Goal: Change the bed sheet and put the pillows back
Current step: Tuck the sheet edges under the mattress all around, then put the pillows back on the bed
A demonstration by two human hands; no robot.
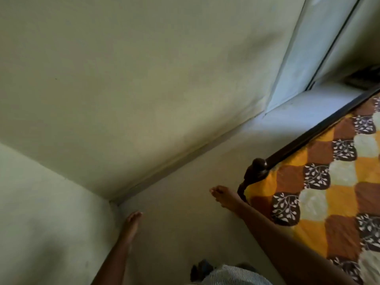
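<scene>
A bed sheet (329, 194) patterned in orange, brown, cream and dark leaf-print patches covers the bed at the right. A dark wooden bed frame (308, 136) with a round corner post (258, 164) borders it. My right hand (223, 195) hangs in the air just left of the corner post, fingers loose, holding nothing. My left hand (132, 223) reaches out lower left with straight fingers, near the wall corner, empty. No pillows are in view.
Pale green walls (123, 79) meet in a corner at lower left. A narrow strip of floor (195, 173) runs between wall and bed. A pale door or cupboard panel (304, 48) stands at the top right. Striped clothing (232, 274) shows at the bottom.
</scene>
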